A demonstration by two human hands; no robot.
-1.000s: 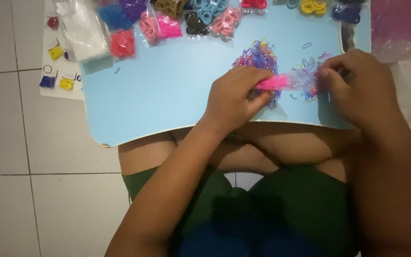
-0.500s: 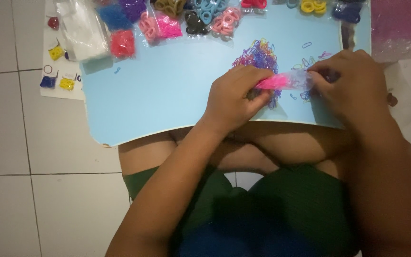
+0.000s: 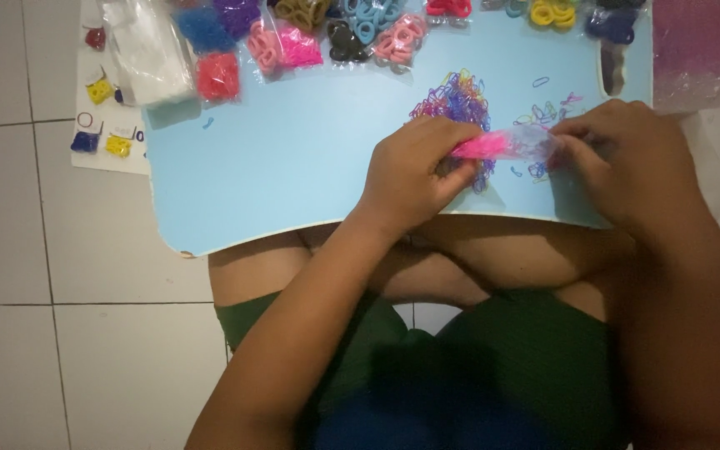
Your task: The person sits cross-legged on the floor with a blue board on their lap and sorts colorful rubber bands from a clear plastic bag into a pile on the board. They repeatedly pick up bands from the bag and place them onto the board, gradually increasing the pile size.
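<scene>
On the smooth pale-blue lap table [image 3: 293, 167], we see the left hand [image 3: 414, 175] pinching a small clear plastic bag of pink bands [image 3: 502, 146], the right hand [image 3: 627, 162] gripping its crinkled mouth at 3 o'clock. A loose heap of thin purple rubber loops [image 3: 456, 100] lies at 12 o'clock.

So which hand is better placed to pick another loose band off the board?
Probably the right hand: its fingers sit beside the loose bands, while the left hand grips the pink tool.
</scene>
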